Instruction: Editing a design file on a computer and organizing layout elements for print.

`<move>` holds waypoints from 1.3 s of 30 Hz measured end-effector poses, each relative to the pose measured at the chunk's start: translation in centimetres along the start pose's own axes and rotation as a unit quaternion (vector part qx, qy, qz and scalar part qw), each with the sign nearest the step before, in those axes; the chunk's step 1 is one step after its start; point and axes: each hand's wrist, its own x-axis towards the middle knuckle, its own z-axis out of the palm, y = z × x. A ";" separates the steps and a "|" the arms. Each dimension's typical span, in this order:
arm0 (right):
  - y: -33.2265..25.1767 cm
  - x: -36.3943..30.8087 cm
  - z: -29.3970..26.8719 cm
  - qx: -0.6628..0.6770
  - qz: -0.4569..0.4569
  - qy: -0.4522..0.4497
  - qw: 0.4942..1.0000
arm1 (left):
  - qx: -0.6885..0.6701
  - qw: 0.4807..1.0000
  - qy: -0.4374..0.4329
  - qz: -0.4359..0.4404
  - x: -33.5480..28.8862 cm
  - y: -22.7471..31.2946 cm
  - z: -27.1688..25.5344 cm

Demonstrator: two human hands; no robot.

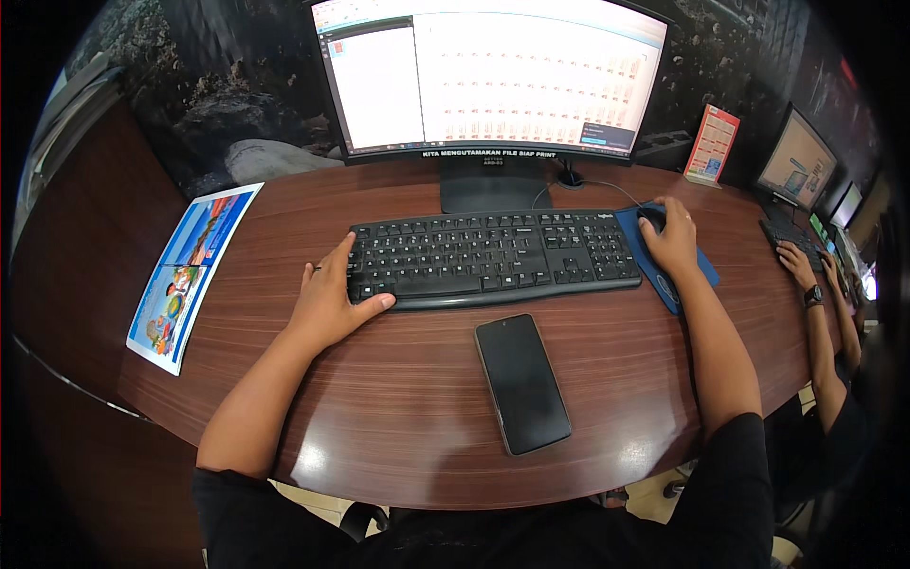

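Note:
My left hand (329, 300) rests at the left end of a black keyboard (455, 296), thumb apart from the fingers along its near corner. On a blue mouse pad (703, 269) at the keyboard's right end, my right hand (673, 239) is wrapped over a black computer mouse (652, 216), most of which the hand hides. A large monitor (531, 76) stands behind the keyboard, its screen lit with a page of small repeated items and a narrow panel at the left. Between my forearms a black smartphone (523, 384) lies face up, its screen dark.
Printed colour sheets (180, 284) lie at the desk's left side. A red desk calendar (713, 144) stands at the back right. Farther right, a co-worker's hands (798, 261) are at another keyboard before a smaller monitor (799, 161). A dark wood partition (90, 209) borders the left.

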 end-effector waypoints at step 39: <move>0.6 0.3 1.0 0.021 0.078 -0.044 0.996 | 0.006 0.999 -0.030 0.021 -1.5 -0.6 -1.2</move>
